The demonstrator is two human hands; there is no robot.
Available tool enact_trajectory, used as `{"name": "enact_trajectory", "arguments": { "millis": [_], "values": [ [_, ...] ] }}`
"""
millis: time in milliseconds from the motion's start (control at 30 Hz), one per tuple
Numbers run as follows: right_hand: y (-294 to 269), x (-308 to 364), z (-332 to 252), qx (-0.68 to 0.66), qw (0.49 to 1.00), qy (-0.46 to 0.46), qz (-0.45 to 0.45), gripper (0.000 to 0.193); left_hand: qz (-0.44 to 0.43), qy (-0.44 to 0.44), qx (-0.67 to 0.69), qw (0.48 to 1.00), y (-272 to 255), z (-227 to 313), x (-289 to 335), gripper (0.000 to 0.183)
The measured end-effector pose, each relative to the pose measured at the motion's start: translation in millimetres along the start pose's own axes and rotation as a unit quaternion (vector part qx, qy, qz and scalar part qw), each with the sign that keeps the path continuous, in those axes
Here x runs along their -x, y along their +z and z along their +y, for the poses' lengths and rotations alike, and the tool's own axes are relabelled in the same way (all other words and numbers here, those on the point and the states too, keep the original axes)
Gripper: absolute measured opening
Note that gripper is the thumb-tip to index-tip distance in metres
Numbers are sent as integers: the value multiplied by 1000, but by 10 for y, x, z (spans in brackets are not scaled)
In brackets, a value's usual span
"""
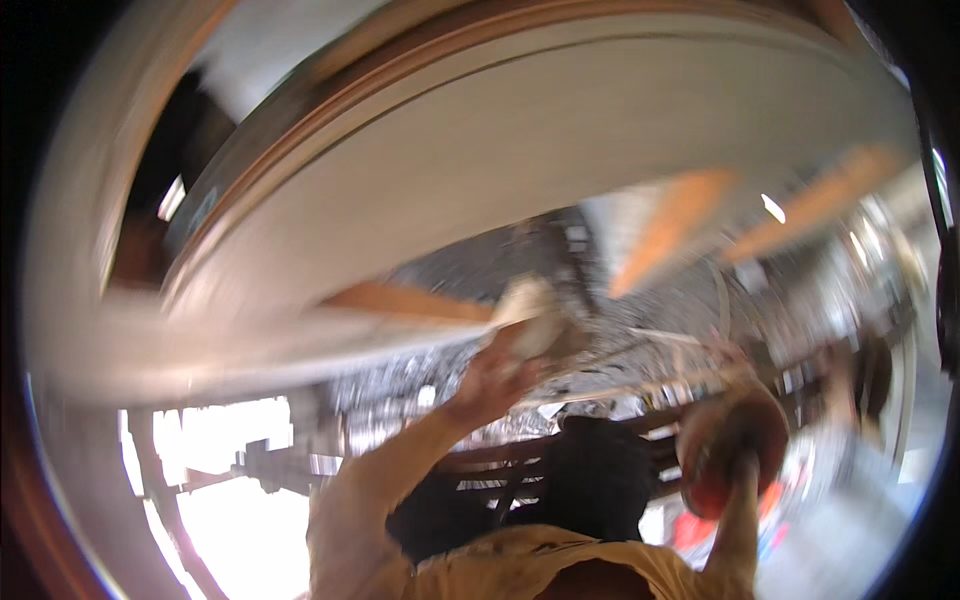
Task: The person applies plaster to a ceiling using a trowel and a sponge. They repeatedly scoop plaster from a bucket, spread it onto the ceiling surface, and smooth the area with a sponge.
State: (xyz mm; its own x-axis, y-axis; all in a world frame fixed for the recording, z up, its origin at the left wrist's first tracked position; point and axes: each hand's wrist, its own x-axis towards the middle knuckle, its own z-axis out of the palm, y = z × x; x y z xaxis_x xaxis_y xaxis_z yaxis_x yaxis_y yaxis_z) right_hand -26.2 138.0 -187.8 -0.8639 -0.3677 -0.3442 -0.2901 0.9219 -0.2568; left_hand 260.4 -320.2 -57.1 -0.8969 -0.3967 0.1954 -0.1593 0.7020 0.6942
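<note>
Motion smears much of the picture. My left hand [495, 378] is raised near the middle, its fingers curled round a pale, roundish lump [535, 325] whose kind I cannot make out. On the right, a reddish-brown round object [735, 435] sits against my right forearm [738, 535] and covers part of it. Past this object, my right hand [730, 362] shows only as a blur, close to a thin pale stick-like thing [665, 336]. Whether its fingers grip anything cannot be told.
A broad, pale curved surface with a brown rim [560, 120] spans the upper view. Orange-brown slanted pieces [675, 225] show under it. Dark, littered ground [480, 265] lies beyond my hands. Slatted dark wood [500, 470] and a bright opening [245, 520] are lower down.
</note>
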Motion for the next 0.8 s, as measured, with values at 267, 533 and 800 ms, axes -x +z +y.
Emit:
{"name": "enact_trajectory", "arguments": {
  "millis": [267, 533, 800],
  "values": [
    [197, 462, -2655, -164, 929, -264, -202, 34, 150, 37, 51, 987, -349, 9, 516, 62],
    [410, 838, -4313, -135, 843, -397, -338, 30, 282, 88, 85, 952, -829, 91, 939, 53],
    [350, 513, -5103, -123, 845, -407, -325, 30, 273, 94, 147, 946, -1249, 193, 1419, 49]
  ]
}}
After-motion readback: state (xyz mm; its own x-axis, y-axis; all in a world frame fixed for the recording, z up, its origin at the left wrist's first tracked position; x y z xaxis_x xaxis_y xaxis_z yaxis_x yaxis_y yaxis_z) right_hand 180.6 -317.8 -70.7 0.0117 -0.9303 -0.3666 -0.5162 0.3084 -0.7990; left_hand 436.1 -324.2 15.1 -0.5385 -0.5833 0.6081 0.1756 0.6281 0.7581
